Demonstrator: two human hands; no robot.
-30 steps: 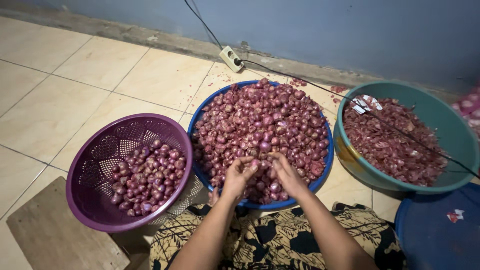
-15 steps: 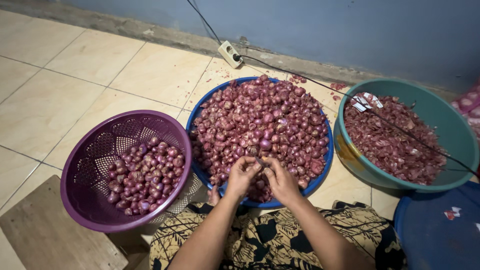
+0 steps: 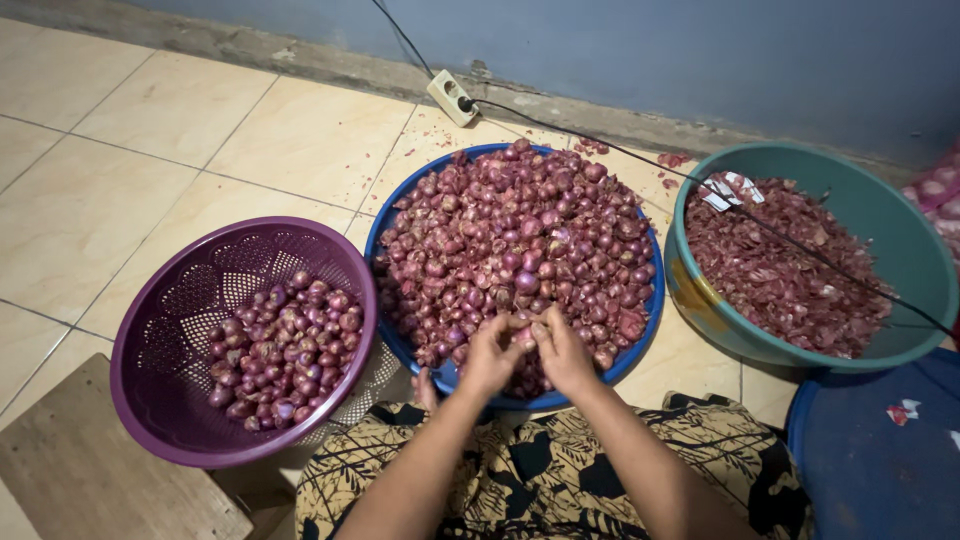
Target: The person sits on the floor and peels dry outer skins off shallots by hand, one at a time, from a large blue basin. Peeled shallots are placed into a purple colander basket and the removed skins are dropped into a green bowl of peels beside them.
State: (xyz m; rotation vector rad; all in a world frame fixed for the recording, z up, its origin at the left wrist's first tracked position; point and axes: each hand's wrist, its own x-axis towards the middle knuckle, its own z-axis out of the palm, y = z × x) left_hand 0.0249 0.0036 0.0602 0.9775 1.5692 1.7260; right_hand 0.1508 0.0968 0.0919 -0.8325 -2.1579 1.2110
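A blue basin (image 3: 640, 335) heaped with unpeeled red shallots (image 3: 520, 225) stands in the middle of the tiled floor. My left hand (image 3: 490, 355) and my right hand (image 3: 562, 350) meet over its near edge, fingers pinched together on one shallot (image 3: 522, 325) between them. To the left sits a purple perforated basket (image 3: 175, 300) with a smaller pile of peeled shallots (image 3: 285, 345). On the right, a teal basin (image 3: 900, 250) holds dry reddish shallot skins (image 3: 780, 270).
A white power strip (image 3: 452, 97) lies by the blue wall, and its black cable runs across the teal basin. A wooden board (image 3: 95, 475) sits at the bottom left, a dark blue lid (image 3: 880, 465) at the bottom right. Patterned cloth covers my lap.
The view has shifted slightly; both hands stay together at the blue basin's near edge, working the same shallot with small finger movements.
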